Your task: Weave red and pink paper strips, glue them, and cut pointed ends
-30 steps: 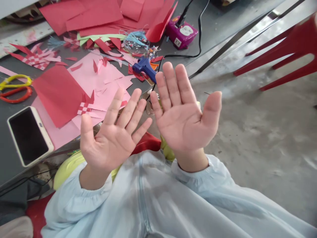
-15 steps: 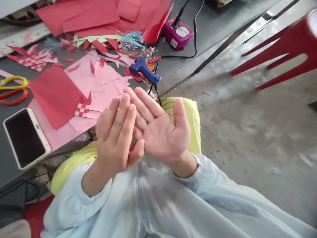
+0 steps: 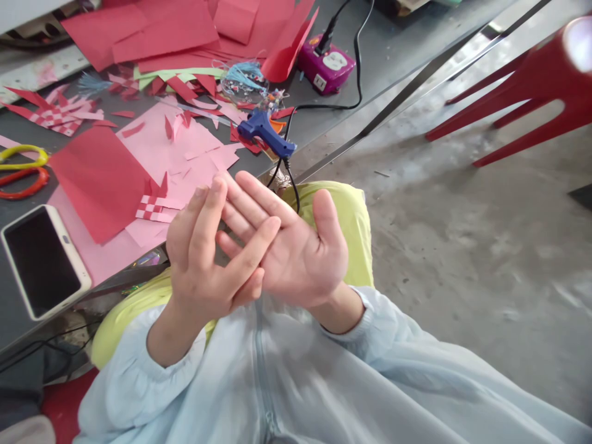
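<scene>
My left hand [image 3: 203,259] is raised over my lap with its back toward me and its fingers stretched out. It crosses in front of my right hand [image 3: 296,250], whose palm faces up with fingers extended to the left. Both hands hold nothing and overlap at the fingers. Just beyond them, at the table's near edge, lie a blue glue gun [image 3: 266,131] with a black cord and a small red-and-pink woven paper piece [image 3: 155,208].
The dark table [image 3: 393,43] carries red and pink paper sheets [image 3: 99,179], scraps, a phone [image 3: 41,262], yellow and red scissors [image 3: 21,166] and a purple power block [image 3: 326,65]. A red plastic chair [image 3: 531,92] stands on the concrete floor at right.
Both hands dropped from side-by-side open palms toward my lap. The left hand turned its back to me and crossed over the right hand's fingers.
</scene>
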`<move>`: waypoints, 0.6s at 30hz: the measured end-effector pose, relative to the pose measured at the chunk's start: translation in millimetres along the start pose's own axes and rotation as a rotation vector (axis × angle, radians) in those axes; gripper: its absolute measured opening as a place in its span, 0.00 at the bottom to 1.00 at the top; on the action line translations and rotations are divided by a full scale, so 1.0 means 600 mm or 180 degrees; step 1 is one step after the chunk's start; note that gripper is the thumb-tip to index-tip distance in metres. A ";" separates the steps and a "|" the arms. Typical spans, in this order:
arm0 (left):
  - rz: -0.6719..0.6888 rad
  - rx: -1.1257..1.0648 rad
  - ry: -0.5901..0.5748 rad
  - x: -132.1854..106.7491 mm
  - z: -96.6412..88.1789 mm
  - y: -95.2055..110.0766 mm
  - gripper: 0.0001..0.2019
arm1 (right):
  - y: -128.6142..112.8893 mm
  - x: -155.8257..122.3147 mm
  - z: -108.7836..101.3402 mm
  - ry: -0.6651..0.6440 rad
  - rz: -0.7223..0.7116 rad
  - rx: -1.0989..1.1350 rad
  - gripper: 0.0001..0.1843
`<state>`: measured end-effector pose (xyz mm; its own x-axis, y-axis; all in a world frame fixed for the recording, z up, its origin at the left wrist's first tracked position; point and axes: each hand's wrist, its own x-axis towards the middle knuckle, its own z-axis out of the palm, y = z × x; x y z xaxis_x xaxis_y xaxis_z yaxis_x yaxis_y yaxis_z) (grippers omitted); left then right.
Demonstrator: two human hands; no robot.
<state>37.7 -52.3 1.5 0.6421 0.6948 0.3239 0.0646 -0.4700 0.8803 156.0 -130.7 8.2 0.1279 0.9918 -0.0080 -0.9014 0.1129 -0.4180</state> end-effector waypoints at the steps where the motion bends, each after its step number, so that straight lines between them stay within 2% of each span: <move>1: -0.0048 -0.0029 -0.0044 0.001 -0.001 0.000 0.30 | 0.000 0.001 0.000 -0.0026 0.0013 0.0040 0.43; 5: -0.0153 -0.0105 -0.0255 0.002 -0.003 -0.003 0.30 | 0.001 0.001 -0.003 -0.0129 0.0022 0.0191 0.43; 10: -0.0132 -0.0094 0.0077 -0.007 -0.005 -0.008 0.33 | 0.001 -0.002 -0.008 -0.0167 0.0146 0.0147 0.43; 16: 0.0658 0.0481 0.0439 -0.021 -0.007 -0.015 0.26 | 0.003 -0.001 -0.011 -0.0408 0.0039 0.0235 0.42; 18: 0.0459 0.0374 0.0463 -0.020 -0.008 -0.010 0.28 | 0.004 0.000 -0.012 -0.0365 0.0063 0.0279 0.41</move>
<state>25.8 -54.8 -6.0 0.5348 0.6831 0.4975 0.0742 -0.6244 0.7776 156.9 -131.0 0.8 0.0661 0.9937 0.0906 -0.9366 0.0931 -0.3377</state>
